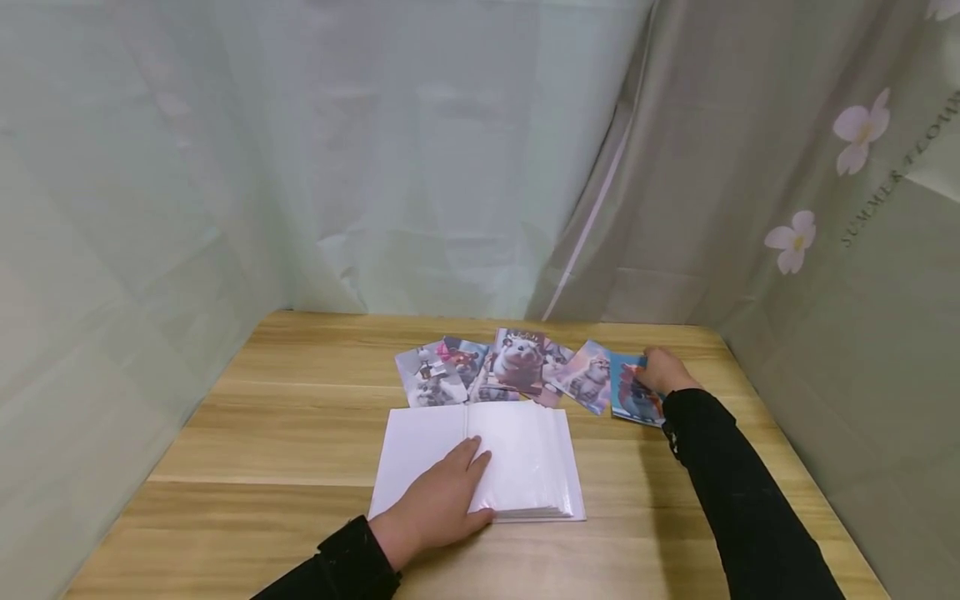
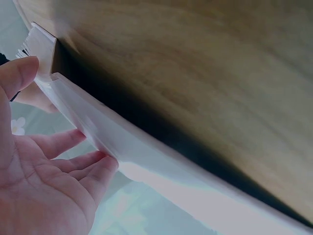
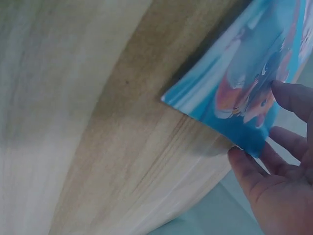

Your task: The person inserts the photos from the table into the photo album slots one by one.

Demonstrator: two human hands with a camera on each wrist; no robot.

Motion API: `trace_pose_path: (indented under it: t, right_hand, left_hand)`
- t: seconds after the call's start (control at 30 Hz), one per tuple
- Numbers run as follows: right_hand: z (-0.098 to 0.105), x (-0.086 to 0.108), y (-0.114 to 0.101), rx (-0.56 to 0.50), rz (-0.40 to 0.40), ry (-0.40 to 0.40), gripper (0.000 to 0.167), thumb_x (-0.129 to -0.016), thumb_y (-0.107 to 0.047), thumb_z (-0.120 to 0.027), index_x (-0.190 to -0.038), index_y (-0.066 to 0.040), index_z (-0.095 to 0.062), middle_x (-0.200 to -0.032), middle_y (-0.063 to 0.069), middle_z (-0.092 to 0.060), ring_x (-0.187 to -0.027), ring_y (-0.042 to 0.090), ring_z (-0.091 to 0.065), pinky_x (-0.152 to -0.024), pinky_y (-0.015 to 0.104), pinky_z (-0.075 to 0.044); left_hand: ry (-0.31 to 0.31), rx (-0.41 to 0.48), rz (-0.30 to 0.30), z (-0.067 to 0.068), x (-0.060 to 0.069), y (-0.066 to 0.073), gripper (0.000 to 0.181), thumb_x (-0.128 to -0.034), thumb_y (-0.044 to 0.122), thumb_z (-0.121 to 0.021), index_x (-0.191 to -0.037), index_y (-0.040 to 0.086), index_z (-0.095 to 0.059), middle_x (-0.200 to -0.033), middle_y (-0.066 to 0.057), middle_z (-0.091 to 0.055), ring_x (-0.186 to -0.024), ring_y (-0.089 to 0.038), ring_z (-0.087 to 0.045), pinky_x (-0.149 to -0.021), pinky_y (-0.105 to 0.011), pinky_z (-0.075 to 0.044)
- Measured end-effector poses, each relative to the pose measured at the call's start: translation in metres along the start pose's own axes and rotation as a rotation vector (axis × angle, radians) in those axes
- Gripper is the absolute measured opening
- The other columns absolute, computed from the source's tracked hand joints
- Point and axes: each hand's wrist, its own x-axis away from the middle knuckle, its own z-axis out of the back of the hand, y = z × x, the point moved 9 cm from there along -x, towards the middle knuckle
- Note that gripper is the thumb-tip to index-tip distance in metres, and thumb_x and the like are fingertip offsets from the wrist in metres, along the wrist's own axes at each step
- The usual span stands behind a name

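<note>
A white photo album [image 1: 420, 425] lies spread on the table, its stack of clear sleeves [image 1: 517, 450] on the right side. My left hand [image 1: 442, 500] rests on it, fingers extended over the middle and thumb at the near edge; in the left wrist view the fingertips [image 2: 105, 161] touch the white page. To the right, my right hand [image 1: 670, 372] holds a blue picture card [image 1: 632, 392] at its right side. In the right wrist view one finger lies on the card's [image 3: 239, 93] printed face, with other digits at its edge and corner.
Beyond the album several animal picture cards overlap in a row: a grey one [image 1: 429, 379] at left, a crowned animal [image 1: 517, 362] in the middle, a pink one [image 1: 587, 379] at right. Pale curtains [image 1: 450, 167] surround the wooden table [image 1: 262, 450] at the back and sides.
</note>
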Motion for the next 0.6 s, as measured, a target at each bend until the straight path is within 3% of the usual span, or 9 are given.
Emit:
trace_pose_path:
  t: [0.1, 0.27, 0.4, 0.6]
  right_hand:
    - [0.004, 0.001, 0.002, -0.02, 0.002, 0.061, 0.053, -0.086, -0.016, -0.061, -0.124, 0.016, -0.041, -0.119, 0.036, -0.038, -0.106, 0.047, -0.04, -0.086, 0.053, -0.037]
    - [0.011, 0.002, 0.002, -0.041, 0.017, 0.15, 0.052, -0.081, -0.013, -0.067, -0.121, 0.014, -0.047, -0.106, 0.029, -0.041, -0.088, 0.038, -0.048, -0.077, 0.048, -0.042]
    - [0.011, 0.005, 0.004, -0.052, 0.007, 0.181, 0.048, -0.079, -0.012, -0.07, -0.116, 0.011, -0.052, -0.101, 0.024, -0.041, -0.083, 0.034, -0.048, -0.074, 0.047, -0.042]
    - [0.014, 0.009, 0.005, -0.076, 0.007, 0.202, 0.042, -0.077, -0.008, -0.071, -0.113, 0.008, -0.053, -0.103, 0.024, -0.043, -0.087, 0.037, -0.048, -0.076, 0.048, -0.041]
  left_hand:
    - [0.005, 0.003, 0.001, 0.001, 0.0, 0.001, 0.076, -0.0808, 0.05, -0.059, -0.133, -0.002, -0.041, -0.14, -0.022, -0.028, -0.127, -0.03, -0.027, -0.098, -0.039, -0.029]
    - [0.001, 0.012, 0.016, 0.001, 0.0, 0.0, 0.076, -0.0812, 0.05, -0.059, -0.134, -0.002, -0.04, -0.14, -0.021, -0.027, -0.128, -0.029, -0.026, -0.099, -0.038, -0.029]
    - [-0.004, 0.009, 0.014, -0.001, 0.0, -0.001, 0.076, -0.0812, 0.05, -0.059, -0.134, -0.002, -0.04, -0.14, -0.021, -0.027, -0.128, -0.029, -0.025, -0.099, -0.038, -0.028]
    - [-0.01, 0.016, 0.014, 0.0, 0.0, 0.0, 0.076, -0.081, 0.049, -0.059, -0.134, -0.002, -0.04, -0.14, -0.021, -0.027, -0.128, -0.029, -0.025, -0.099, -0.038, -0.028]
